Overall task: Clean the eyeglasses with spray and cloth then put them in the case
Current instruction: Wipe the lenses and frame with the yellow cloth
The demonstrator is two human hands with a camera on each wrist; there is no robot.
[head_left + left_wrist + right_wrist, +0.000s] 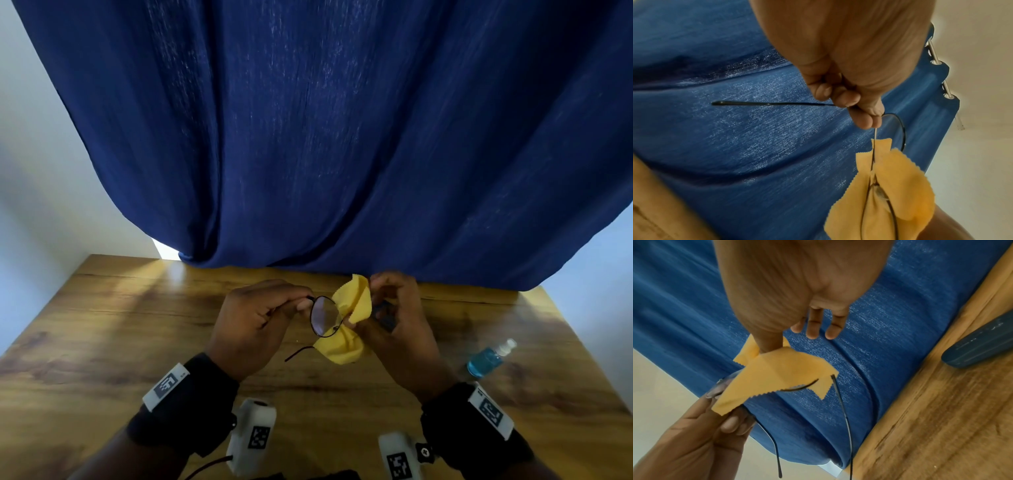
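Observation:
Thin black-framed eyeglasses (325, 317) are held above the wooden table (137, 325), temples unfolded. My left hand (303, 303) pinches the frame at the outer edge of the left lens; the left wrist view shows these fingertips (865, 116) on the rim (900, 128). A yellow cloth (349, 318) is folded over the other lens, and my right hand (368, 301) pinches it there between thumb and fingers. From the right wrist, the cloth (777, 373) covers the lens and a temple (842, 410) hangs down. The dark blue case (978, 345) lies shut on the table.
A small spray bottle (488, 359) of blue liquid lies on its side at the right of the table. A dark blue curtain (308, 137) hangs down to the table's far edge. Bare wood stretches to the left of my hands.

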